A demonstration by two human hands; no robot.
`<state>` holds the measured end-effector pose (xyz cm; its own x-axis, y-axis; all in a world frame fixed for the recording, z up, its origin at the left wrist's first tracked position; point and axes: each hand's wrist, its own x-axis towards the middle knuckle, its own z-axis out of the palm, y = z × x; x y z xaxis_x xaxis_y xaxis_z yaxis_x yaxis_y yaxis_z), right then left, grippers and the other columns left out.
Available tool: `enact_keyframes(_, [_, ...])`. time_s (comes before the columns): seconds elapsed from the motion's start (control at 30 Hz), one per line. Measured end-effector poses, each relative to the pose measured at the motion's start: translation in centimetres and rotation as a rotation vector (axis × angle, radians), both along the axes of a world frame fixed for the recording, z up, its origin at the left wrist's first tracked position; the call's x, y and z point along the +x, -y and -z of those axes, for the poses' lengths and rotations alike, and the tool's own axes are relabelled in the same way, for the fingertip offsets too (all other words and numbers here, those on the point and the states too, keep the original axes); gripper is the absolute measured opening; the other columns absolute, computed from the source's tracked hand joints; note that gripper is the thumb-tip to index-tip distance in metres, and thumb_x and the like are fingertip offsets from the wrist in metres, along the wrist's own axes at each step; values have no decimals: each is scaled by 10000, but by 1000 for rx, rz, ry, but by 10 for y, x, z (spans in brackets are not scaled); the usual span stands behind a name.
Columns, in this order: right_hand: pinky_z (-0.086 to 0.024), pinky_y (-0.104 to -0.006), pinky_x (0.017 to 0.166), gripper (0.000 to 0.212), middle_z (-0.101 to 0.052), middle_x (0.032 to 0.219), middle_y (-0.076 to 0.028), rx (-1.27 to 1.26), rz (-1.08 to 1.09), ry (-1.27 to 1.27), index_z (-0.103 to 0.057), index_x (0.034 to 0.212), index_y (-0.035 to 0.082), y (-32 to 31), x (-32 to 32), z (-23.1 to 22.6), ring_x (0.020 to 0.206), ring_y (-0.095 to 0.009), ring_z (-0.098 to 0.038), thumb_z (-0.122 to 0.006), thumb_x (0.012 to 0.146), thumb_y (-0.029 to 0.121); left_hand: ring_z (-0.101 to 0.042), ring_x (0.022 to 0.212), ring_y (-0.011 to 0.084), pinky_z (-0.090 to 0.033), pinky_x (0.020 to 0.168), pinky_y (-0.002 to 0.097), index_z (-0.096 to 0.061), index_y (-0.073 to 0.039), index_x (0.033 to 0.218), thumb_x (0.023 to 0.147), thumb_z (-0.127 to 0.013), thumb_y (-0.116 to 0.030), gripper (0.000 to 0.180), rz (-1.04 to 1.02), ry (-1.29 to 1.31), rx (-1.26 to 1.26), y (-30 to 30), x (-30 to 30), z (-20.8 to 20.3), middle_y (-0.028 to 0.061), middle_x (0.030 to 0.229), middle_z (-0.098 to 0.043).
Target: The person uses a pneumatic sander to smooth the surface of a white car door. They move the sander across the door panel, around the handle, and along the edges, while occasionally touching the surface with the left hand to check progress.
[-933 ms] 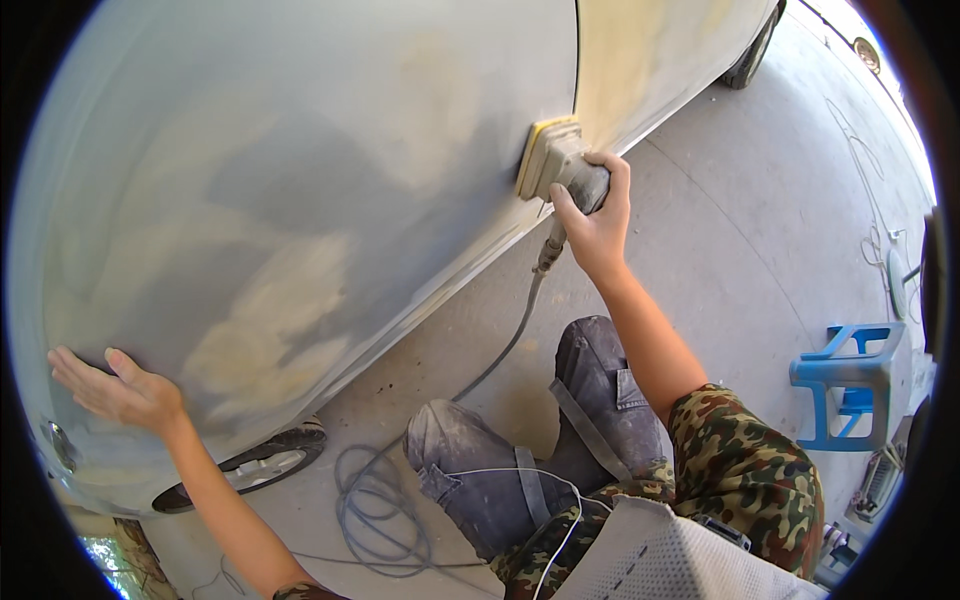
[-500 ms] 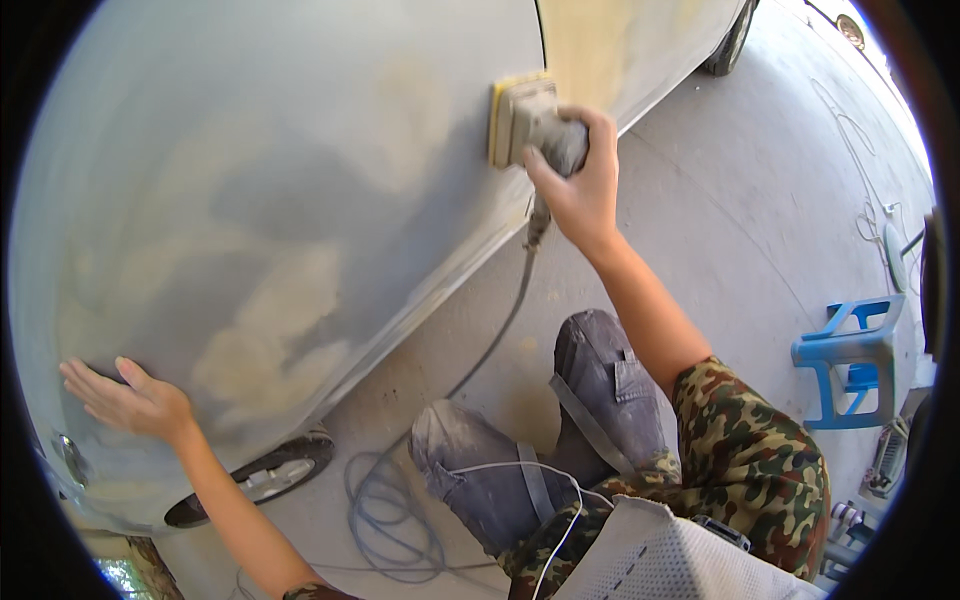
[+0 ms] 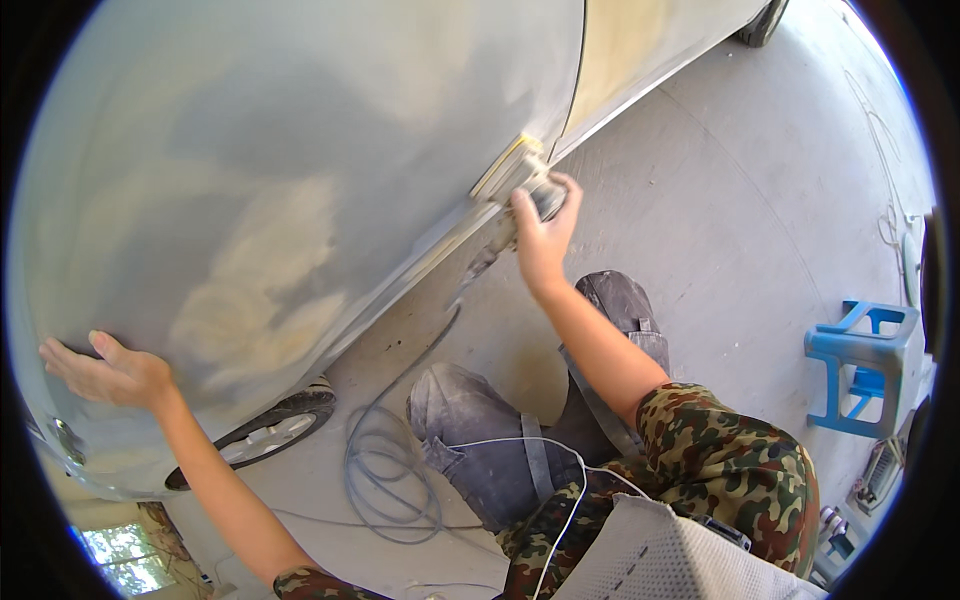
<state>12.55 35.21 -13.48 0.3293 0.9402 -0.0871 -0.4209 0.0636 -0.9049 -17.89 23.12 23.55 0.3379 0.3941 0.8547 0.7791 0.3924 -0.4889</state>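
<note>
My right hand (image 3: 545,230) is wrapped round the head of a dusty sander (image 3: 538,187). The sander's flat pad, yellow along its edge, lies against the lower edge of a grey car body panel (image 3: 390,130), close to the seam with the yellowish panel beside it. A dark hose (image 3: 425,355) trails down from the tool. Far to the left, my left hand (image 3: 110,372) rests flat on the same panel with its fingers stretched out and holds nothing. Pale tan patches (image 3: 260,290) show on the grey surface between my hands.
Below the panel is a car wheel (image 3: 265,435). The hose lies in loops (image 3: 385,480) on the concrete floor (image 3: 720,220) beside my knees. A blue plastic stool (image 3: 865,365) stands at the right, and a thin white cable (image 3: 583,500) crosses my lap.
My right hand has moved the sander down to the panel's lower edge, and its pad has tilted. My left hand stays flat on the panel. The whole view has shifted slightly.
</note>
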Motion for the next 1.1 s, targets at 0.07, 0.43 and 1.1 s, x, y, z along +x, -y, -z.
enact_keyframes(0.07, [-457,-347,977,541,-530,1185,-119,-110,-68,-99,-450,1338,40,16,-19,14,1102,-191,-527,-773,918,152,-326,1530,431,-240,1227,565,-410,26,1566,1095,-410,-497,704,2,-9,-5,-4,3,6,243,1629,-399])
enact_keyframes(0.43, [-544,-291,725,465,-617,1044,-92,-58,-39,-129,-458,1305,32,-62,34,24,836,-135,-622,-736,960,174,-319,1549,395,-196,1252,551,-428,-16,1576,1082,-449,-479,678,-54,75,33,-16,6,-11,180,1649,-406])
enact_keyframes(1.1, [-538,-296,752,487,-629,1046,-81,-146,-217,-309,-463,1294,44,-3,72,-1,885,-134,-630,-766,929,153,-307,1551,402,-189,1252,567,-414,-11,1579,1082,-435,-511,706,-36,44,35,22,63,-32,187,1657,-386])
